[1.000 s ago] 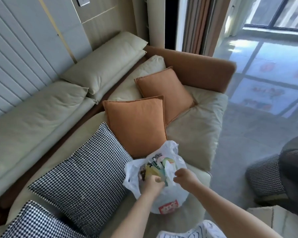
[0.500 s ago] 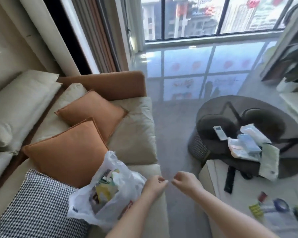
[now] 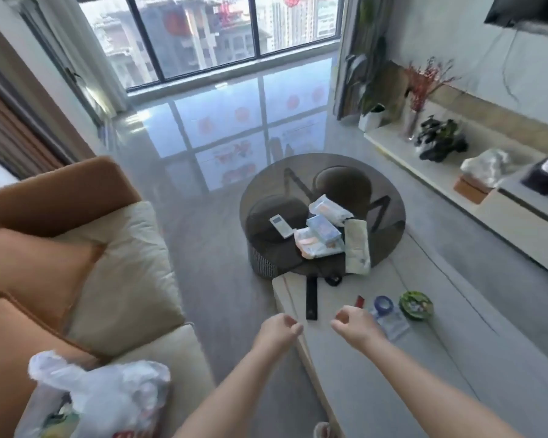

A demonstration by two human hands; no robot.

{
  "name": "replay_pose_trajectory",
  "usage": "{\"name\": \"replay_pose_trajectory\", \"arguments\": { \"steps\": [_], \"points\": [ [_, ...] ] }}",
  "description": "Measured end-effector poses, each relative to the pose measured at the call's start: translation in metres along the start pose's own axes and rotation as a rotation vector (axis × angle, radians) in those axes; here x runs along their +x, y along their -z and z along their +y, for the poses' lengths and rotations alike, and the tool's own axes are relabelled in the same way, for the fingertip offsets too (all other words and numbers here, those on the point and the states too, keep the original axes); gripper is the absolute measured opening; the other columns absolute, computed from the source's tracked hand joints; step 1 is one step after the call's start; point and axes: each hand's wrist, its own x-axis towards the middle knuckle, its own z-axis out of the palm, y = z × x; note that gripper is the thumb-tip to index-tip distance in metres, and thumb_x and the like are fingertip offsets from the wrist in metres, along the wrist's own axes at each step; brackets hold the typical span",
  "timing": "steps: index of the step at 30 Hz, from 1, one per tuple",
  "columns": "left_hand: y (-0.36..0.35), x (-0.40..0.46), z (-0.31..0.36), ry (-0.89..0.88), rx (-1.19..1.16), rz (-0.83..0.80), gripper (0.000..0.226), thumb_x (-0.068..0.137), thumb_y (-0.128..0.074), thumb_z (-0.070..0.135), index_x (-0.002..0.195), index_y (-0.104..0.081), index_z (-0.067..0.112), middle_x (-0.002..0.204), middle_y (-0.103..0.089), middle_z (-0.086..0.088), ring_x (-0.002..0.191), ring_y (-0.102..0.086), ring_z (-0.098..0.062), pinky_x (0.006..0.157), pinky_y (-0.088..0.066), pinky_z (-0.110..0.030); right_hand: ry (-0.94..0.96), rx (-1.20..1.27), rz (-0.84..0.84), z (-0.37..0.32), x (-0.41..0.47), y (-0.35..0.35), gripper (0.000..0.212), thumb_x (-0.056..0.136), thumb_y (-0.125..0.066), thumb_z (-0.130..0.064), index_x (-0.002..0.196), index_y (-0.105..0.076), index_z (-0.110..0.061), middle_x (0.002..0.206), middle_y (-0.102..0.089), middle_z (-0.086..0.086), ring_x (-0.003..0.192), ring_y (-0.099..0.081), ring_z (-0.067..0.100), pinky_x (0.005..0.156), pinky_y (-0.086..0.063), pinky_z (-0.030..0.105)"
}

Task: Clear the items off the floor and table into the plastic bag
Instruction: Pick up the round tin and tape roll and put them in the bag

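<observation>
The white plastic bag (image 3: 108, 396), stuffed with items, sits on the sofa seat at lower left, apart from both hands. My left hand (image 3: 279, 328) and my right hand (image 3: 353, 325) hover with curled fingers, holding nothing, over the near end of the low white table (image 3: 377, 380). On that table lie a black remote (image 3: 311, 298), a small red item (image 3: 359, 301), a blue tape roll (image 3: 382, 303) on a clear packet, and a green round tin (image 3: 415, 305). The round dark glass table (image 3: 301, 172) beyond carries several wipe packets (image 3: 323, 230) and a white remote (image 3: 281, 226).
The cream sofa (image 3: 124, 279) with orange cushions (image 3: 29, 263) fills the left. A strip of grey floor (image 3: 215, 279) runs between the sofa and the tables. Dark stools (image 3: 272, 213) stand under the glass table. A long low shelf (image 3: 487, 200) with ornaments lines the right wall.
The view has swung right, from the sofa to the tables. Both hands left the bag and moved over the low white table; the bag stays on the sofa.
</observation>
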Motion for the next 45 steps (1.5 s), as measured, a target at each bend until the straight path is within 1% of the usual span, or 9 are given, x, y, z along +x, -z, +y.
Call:
{"name": "replay_pose_trajectory", "arguments": {
  "steps": [6,9,17,21,25,33,38,41,45],
  "points": [
    [-0.051,0.03,0.067,-0.064,0.061,-0.09,0.03,0.093,-0.052,0.034,0.108,-0.067,0.013,0.104,-0.068,-0.004,0.099,-0.064,-0.02,0.088,-0.051,-0.031,-0.145,0.098,0.028,0.07,0.022,0.037,0.022,0.086,-0.054,-0.035,0.098,-0.063,-0.02,0.107,-0.067,0.005,0.099,-0.061,0.024,0.077,-0.045,0.028],
    [-0.071,0.053,0.088,-0.093,0.094,-0.134,0.03,0.094,-0.052,0.037,0.11,-0.066,0.016,0.105,-0.069,-0.003,0.098,-0.064,-0.017,0.087,-0.052,-0.031,-0.23,0.152,0.039,0.093,0.037,0.046,0.023,0.085,-0.056,-0.035,0.098,-0.064,-0.018,0.105,-0.067,0.007,0.097,-0.062,0.026,0.079,-0.048,0.03],
    [-0.128,0.163,0.111,-0.09,0.265,-0.247,0.027,0.093,-0.051,0.038,0.109,-0.065,0.021,0.109,-0.065,0.002,0.098,-0.061,-0.015,0.088,-0.051,-0.031,-0.447,0.3,0.09,0.163,0.108,0.045,0.011,0.087,-0.056,-0.029,0.091,-0.063,-0.022,0.105,-0.069,0.005,0.098,-0.061,0.024,0.076,-0.045,0.026],
    [-0.17,0.224,0.115,-0.093,0.278,-0.282,0.024,0.093,-0.052,0.039,0.105,-0.065,0.023,0.108,-0.066,0.001,0.096,-0.061,-0.015,0.083,-0.052,-0.028,-0.499,0.348,0.119,0.199,0.157,0.033,0.008,0.089,-0.056,-0.027,0.093,-0.059,-0.021,0.106,-0.067,0.006,0.089,-0.056,0.021,0.071,-0.039,0.023],
    [-0.219,0.283,0.116,-0.116,0.296,-0.31,0.025,0.093,-0.052,0.035,0.109,-0.064,0.02,0.11,-0.066,-0.002,0.101,-0.06,-0.02,0.085,-0.05,-0.028,-0.545,0.41,0.146,0.237,0.207,0.016,0.029,0.091,-0.057,-0.027,0.117,-0.058,-0.016,0.118,-0.063,0.004,0.104,-0.058,0.021,0.082,-0.043,0.026],
    [-0.3,0.376,0.108,-0.201,0.379,-0.362,0.05,0.088,-0.061,0.035,0.133,-0.046,0.021,0.125,-0.053,-0.006,0.115,-0.053,-0.021,0.091,-0.044,-0.031,-0.592,0.3,0.23,0.307,0.288,-0.014,0.059,0.087,-0.063,-0.031,0.138,-0.041,-0.012,0.138,-0.042,0.015,0.124,-0.044,0.032,0.101,-0.038,0.035],
    [-0.336,0.411,0.1,-0.217,0.364,-0.332,0.063,0.082,-0.066,0.037,0.138,-0.04,0.029,0.128,-0.043,-0.003,0.11,-0.053,-0.022,0.082,-0.046,-0.03,-0.671,0.252,0.4,0.331,0.334,-0.025,0.079,0.082,-0.069,-0.035,0.144,-0.027,-0.008,0.142,-0.035,0.019,0.126,-0.038,0.038,0.102,-0.035,0.037],
    [-0.349,0.418,0.095,-0.251,0.381,-0.3,0.069,0.078,-0.069,0.045,0.138,-0.038,0.034,0.127,-0.039,0.0,0.108,-0.052,-0.021,0.076,-0.045,-0.028,-0.684,0.264,0.394,0.34,0.351,-0.033,0.096,0.077,-0.074,-0.041,0.147,-0.016,-0.011,0.145,-0.027,0.018,0.133,-0.03,0.037,0.107,-0.031,0.04],
    [-0.355,0.416,0.09,-0.321,0.409,-0.235,0.065,0.076,-0.071,0.046,0.132,-0.04,0.036,0.121,-0.038,-0.001,0.106,-0.048,-0.022,0.074,-0.041,-0.027,-0.754,0.466,0.387,0.346,0.361,-0.039,0.113,0.072,-0.078,-0.045,0.151,-0.001,-0.018,0.154,-0.015,0.015,0.14,-0.024,0.036,0.11,-0.03,0.044]
  ]
}}
